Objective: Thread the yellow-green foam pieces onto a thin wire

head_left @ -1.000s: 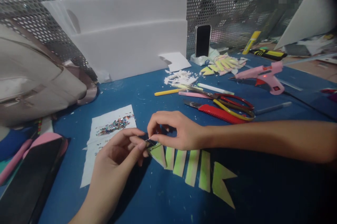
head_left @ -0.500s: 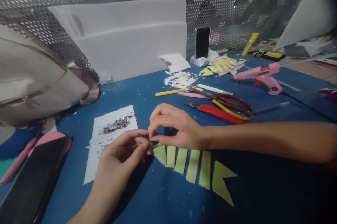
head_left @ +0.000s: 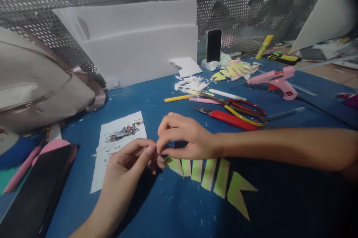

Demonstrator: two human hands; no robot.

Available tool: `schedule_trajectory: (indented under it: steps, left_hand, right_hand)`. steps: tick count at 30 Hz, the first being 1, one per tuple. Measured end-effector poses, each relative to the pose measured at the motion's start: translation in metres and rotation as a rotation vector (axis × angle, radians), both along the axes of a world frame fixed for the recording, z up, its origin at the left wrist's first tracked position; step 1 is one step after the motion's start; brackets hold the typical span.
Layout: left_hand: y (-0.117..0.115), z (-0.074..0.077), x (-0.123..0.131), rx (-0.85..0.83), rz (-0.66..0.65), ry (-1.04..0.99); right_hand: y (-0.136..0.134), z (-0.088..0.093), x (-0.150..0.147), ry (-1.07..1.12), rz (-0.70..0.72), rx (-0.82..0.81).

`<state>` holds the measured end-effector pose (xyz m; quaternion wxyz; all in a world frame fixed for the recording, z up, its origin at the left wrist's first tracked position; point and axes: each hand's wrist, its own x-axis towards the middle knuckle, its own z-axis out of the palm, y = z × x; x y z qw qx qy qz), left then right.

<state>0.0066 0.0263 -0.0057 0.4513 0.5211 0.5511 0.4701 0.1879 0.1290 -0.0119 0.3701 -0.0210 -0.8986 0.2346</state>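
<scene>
My left hand [head_left: 131,165] and my right hand [head_left: 186,137] meet at their fingertips, both pinched together. What they hold between them is too small to make out. Just under my right hand hang green and cream strips [head_left: 208,174] in a fish shape, its forked tail piece [head_left: 239,193] at the right; the head end sits by my fingertips. Behind my left hand, a white paper sheet [head_left: 104,133] bears a heap of small multicoloured sequins [head_left: 125,132].
Beyond my right hand lie a red cutter [head_left: 232,119], scissors [head_left: 246,113], markers [head_left: 179,98] and white scraps [head_left: 191,83]. A pink glue gun [head_left: 282,81] rests at the right. A bag [head_left: 41,81] and a black phone [head_left: 36,189] are at the left.
The fish-shaped strips have shifted slightly right. My fingertips have moved a little, still together, and my right hand sits slightly more to the left.
</scene>
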Motion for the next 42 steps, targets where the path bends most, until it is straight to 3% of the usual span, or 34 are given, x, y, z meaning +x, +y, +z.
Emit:
schedule_trajectory:
  steps: [8, 16, 28, 42]
  left_hand:
    - [0.0001, -0.0022, -0.0025, -0.02, -0.039, 0.009]
    - [-0.0003, -0.0001, -0.0022, -0.003, -0.058, -0.089]
    - [0.0009, -0.0027, -0.003, 0.022, -0.097, -0.051]
    - [0.0003, -0.004, -0.0037, 0.017, -0.157, -0.003]
  right_hand:
    - [-0.0002, -0.0016, -0.0009, 0.006, 0.083, -0.023]
    - [-0.0033, 0.0023, -0.0009, 0.047, 0.012, -0.059]
    - [-0.0075, 0.0019, -0.0022, -0.119, -0.07, 0.053]
    - [-0.0065, -0.006, -0.0057, -0.123, -0.059, 0.188]
